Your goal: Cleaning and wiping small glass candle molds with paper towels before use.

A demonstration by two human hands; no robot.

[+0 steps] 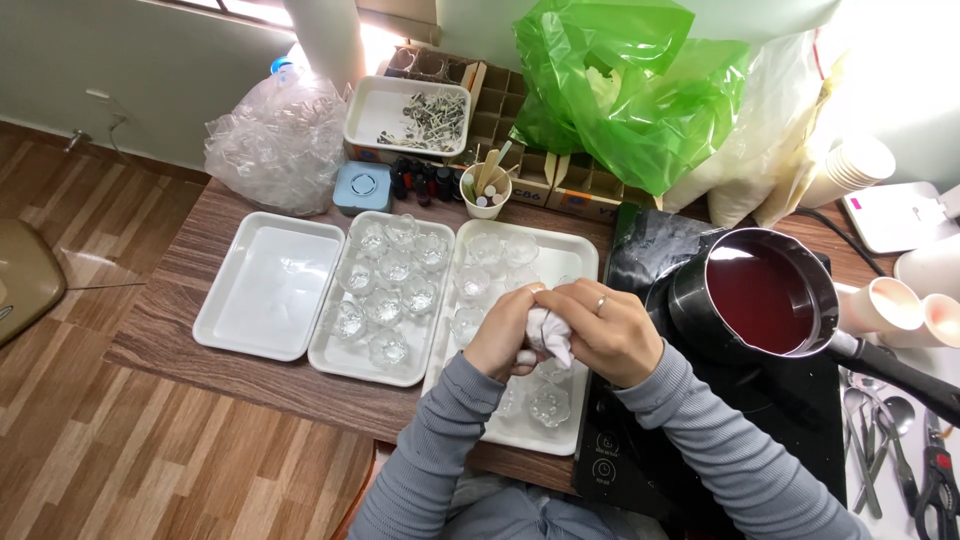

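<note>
Both hands, the left hand (503,335) and right hand (612,335), are pressed together around a white cloth (551,335), pinching it over the rightmost white tray (578,262) of clear glass cups (549,405), beside the pot of red liquid (765,295) for easy reach.

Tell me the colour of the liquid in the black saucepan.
Dark red liquid fills the black saucepan, as the head view shows.
</note>
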